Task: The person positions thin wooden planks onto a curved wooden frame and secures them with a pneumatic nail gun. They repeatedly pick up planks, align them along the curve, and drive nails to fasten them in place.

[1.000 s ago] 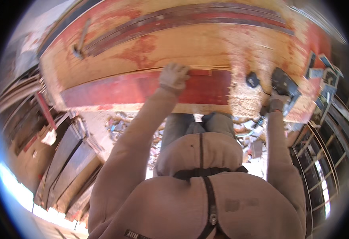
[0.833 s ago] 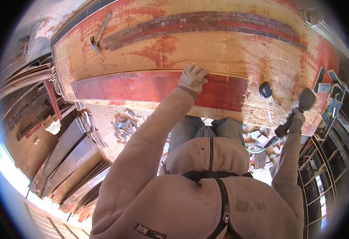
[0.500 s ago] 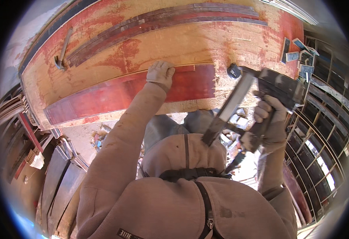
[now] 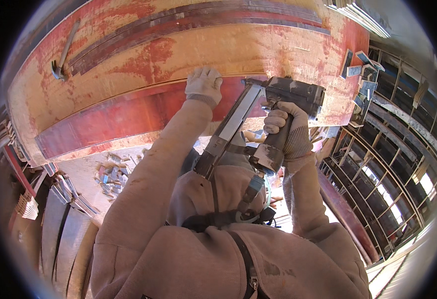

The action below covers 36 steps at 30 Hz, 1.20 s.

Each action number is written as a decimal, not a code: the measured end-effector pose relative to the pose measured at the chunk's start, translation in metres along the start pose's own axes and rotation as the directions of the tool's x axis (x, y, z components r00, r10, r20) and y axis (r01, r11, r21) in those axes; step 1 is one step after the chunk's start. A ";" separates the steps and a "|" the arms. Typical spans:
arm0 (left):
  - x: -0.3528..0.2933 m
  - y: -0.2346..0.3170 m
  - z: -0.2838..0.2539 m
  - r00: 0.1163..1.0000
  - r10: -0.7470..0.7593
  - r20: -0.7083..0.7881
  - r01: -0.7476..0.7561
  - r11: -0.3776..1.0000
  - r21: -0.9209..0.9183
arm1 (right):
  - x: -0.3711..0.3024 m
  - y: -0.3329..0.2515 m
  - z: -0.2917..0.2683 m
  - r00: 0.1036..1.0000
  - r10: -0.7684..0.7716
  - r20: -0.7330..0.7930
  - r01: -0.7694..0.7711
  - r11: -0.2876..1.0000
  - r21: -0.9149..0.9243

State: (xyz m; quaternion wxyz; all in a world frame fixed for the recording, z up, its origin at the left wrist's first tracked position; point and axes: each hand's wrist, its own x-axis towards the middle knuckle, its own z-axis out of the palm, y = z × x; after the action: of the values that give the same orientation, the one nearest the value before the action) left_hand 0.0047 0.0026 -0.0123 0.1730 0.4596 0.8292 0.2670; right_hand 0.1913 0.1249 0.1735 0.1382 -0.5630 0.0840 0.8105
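Observation:
My left hand [image 4: 203, 85], in a pale glove, has its fingers curled over the far edge of a long red board [image 4: 129, 114], which lies along the near side of the worktable [image 4: 218, 56]. The gloved right hand [image 4: 291, 128] is wrapped around the handle of a black nail gun [image 4: 293, 94]. The gun's nose is over the right end of the board; whether it touches cannot be made out. Its long, slanted magazine [image 4: 231, 124] points back toward my waist. The gun hides the board's right end.
A claw hammer [image 4: 65, 52] lies on the table at the left. Long dark strips [image 4: 188, 21] rest along the far side. Small offcuts [image 4: 362, 74] are piled at the right edge, beside a metal frame [image 4: 378, 174]. More scraps [image 4: 111, 175] lie on the ground.
My right hand has brought the nail gun left, from beside the board to over its right end. The left hand stays at the board's far edge. The round black tape measure is now out of sight.

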 end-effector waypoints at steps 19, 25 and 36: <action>-0.039 -0.114 -0.117 0.989 0.042 -0.143 -0.025 0.992 0.123 | -0.010 0.027 0.028 0.997 0.026 -0.074 -0.025 0.999 0.021; -0.056 -0.159 -0.123 0.984 0.048 -0.172 -0.029 0.994 0.110 | 0.013 0.051 0.036 0.999 0.022 -0.025 -0.022 1.000 -0.004; -0.053 -0.162 -0.119 0.986 0.049 -0.157 -0.033 0.994 0.104 | 0.009 0.084 0.066 0.998 -0.001 -0.062 -0.005 0.996 -0.094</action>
State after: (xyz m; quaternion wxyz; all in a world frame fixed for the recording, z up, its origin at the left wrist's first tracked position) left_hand -0.1395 -0.1471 -0.0129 0.0771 0.4618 0.8432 0.2640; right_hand 0.1027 0.0655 0.1868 0.1081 -0.5936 0.0507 0.7959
